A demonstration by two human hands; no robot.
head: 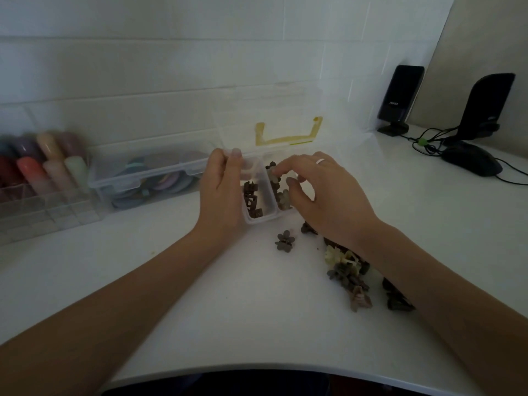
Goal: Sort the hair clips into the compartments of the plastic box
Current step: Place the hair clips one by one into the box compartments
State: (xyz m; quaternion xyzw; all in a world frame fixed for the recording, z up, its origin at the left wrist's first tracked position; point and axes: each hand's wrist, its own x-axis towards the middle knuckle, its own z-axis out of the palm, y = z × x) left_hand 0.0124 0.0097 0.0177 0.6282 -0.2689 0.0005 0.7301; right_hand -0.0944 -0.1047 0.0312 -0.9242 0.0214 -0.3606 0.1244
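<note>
A clear plastic box (261,220) with its lid up and a yellow handle stands mid-table. My left hand (221,192) grips its left wall. The left compartment holds dark brown clips (251,200). Over the right compartment my right hand (323,192) hovers, fingertips pinching a greyish flower clip (273,174) above other flower clips (283,200). One grey flower clip (285,240) lies alone on the table. A pile of mixed clips (354,277) lies under my right forearm, partly hidden.
At the left stand a clear case of round coloured items (148,178) and a clear organiser with coloured cylinders (43,170). Two black speakers (400,98), cables and a black mouse (471,160) sit at the far right. The table's curved front edge runs along the bottom.
</note>
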